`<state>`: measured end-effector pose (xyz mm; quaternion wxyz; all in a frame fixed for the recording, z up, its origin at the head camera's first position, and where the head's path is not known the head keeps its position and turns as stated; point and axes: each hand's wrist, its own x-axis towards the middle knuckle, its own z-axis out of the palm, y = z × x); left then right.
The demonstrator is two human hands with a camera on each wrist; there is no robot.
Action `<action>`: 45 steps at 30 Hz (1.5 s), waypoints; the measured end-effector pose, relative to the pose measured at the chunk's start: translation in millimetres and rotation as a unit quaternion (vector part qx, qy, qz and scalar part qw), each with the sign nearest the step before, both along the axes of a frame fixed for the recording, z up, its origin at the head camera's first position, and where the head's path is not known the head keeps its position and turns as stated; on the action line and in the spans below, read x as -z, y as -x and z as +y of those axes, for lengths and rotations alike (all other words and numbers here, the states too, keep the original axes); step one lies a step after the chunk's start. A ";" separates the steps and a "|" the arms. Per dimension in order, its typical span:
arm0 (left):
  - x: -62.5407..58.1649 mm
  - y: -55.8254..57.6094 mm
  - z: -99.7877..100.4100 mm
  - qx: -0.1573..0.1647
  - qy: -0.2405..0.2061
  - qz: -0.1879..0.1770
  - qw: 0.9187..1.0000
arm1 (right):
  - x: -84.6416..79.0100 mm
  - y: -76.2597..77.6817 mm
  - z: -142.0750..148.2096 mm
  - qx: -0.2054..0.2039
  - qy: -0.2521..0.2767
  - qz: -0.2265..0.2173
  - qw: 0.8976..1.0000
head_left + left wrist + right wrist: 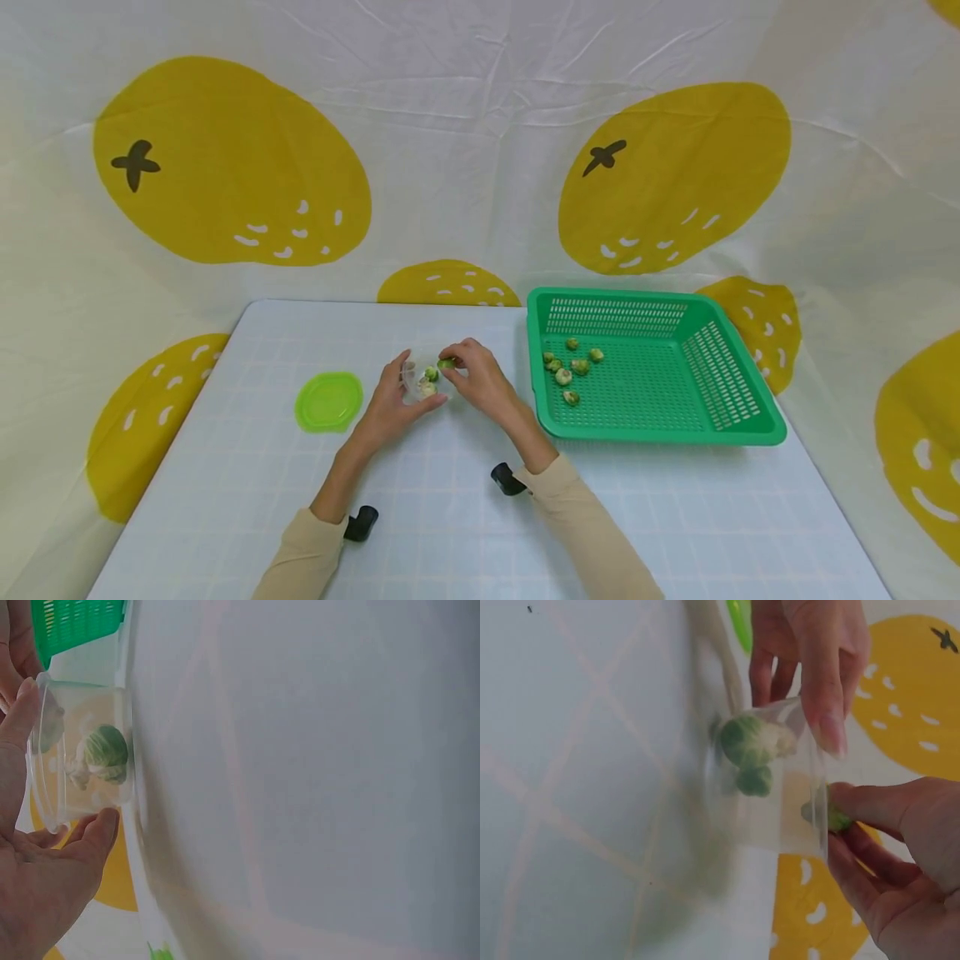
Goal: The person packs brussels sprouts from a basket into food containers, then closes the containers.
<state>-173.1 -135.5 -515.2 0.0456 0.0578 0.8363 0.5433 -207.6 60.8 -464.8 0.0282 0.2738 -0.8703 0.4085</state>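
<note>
My left hand (384, 418) holds a small clear plastic container (75, 796) by its sides, thumb on the near side and fingers on the far side. Several Brussels sprouts (744, 741) lie inside it, showing through the wall in both wrist views. At the container's open top, my right hand (486, 385) pinches one more Brussels sprout (840, 819) between thumb and fingers. Part of that sprout is hidden by the fingertips. In the right wrist view it sits right at the rim, partly seen through the clear plastic.
On the right stands a green perforated basket (660, 434) with several Brussels sprouts (580, 367) towards its left side. A bright green lid (328, 402) lies flat to the left of the hands. Behind the white table (450, 533) hangs a cloth (465, 167) with yellow fruit shapes.
</note>
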 end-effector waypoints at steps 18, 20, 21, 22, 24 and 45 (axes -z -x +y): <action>-2.0 -0.8 -0.5 0.000 -0.003 -0.003 1.000 | -8.5 9.9 -0.6 -0.086 -0.108 0.017 0.990; -2.2 -0.4 -0.4 -0.002 -0.003 -0.004 1.000 | -10.3 11.1 -2.0 -0.093 -0.121 0.013 0.988; -2.4 -0.3 -0.3 -0.003 -0.003 -0.004 1.000 | -11.8 11.8 -3.1 -0.097 -0.130 0.008 0.987; -2.4 -0.3 -0.3 -0.003 -0.002 -0.003 1.000 | -13.2 12.6 -4.2 -0.101 -0.139 0.004 0.985; -2.6 -0.2 0.1 -0.001 -0.003 -0.002 1.000 | -15.4 13.7 -6.7 -0.107 -0.154 -0.011 0.982; -2.8 -0.2 0.5 0.006 -0.005 0.012 1.000 | -22.9 18.4 -17.5 -0.122 -0.217 -0.053 0.967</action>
